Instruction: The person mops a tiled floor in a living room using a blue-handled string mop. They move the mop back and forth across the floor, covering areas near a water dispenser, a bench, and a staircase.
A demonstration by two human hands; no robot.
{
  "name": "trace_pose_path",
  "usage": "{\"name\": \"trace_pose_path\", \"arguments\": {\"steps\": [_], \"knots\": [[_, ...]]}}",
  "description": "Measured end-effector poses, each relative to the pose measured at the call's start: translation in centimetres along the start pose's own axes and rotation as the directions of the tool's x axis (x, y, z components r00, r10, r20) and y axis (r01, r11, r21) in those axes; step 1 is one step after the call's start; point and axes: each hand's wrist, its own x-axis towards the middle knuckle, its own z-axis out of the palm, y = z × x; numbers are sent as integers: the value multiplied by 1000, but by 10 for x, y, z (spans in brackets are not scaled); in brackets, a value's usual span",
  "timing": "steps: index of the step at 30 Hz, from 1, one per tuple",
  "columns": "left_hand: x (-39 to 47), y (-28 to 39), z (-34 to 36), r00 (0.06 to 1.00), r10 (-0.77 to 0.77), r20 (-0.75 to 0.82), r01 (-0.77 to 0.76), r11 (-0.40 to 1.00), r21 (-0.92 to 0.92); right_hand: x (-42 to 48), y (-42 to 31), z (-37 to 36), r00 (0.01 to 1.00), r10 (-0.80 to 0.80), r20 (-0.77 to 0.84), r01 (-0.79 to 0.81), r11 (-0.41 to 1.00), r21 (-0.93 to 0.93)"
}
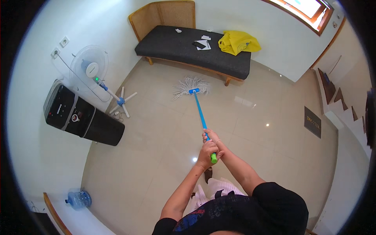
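A string mop with a blue handle (200,110) stretches away from me across the floor. Near its green-tipped end, my left hand (207,153) is wrapped around the handle. My right hand (210,136) grips the same handle a little farther along, with a thin bracelet at the wrist. The white mop head (188,85) lies spread on the tiles, its strands fanned out in front of the daybed. A blue clamp (194,91) joins the strands to the handle.
A daybed (188,53) holds a yellow bag (238,42), a phone (199,45) and papers. To the left stand a fan (92,70) with its cord and a black water dispenser (85,116). A water bottle (78,199), doormat (312,122) and stairs (342,102) border the floor.
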Motion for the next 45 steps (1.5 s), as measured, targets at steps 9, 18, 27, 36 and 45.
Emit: {"name": "trace_pose_path", "arguments": {"steps": [9,18,27,36,45], "knots": [[80,76,-21,996,32,77,-9,962,-272,-110,-32,-31,684,-651,328,652,346,-674],[103,5,-9,986,94,139,-75,988,-139,-3,-59,2,377,-784,494,819,32,-573],[157,-50,-82,996,-49,71,45,998,54,48,-95,105,345,-709,615,863,-18,-505],[173,-97,-157,978,10,211,-19,999,44,94,-79,180,416,-594,688,878,65,-475],[200,-233,-224,988,-152,-18,153,964,216,266,-90,265,357,-413,838,921,8,-389]]}}
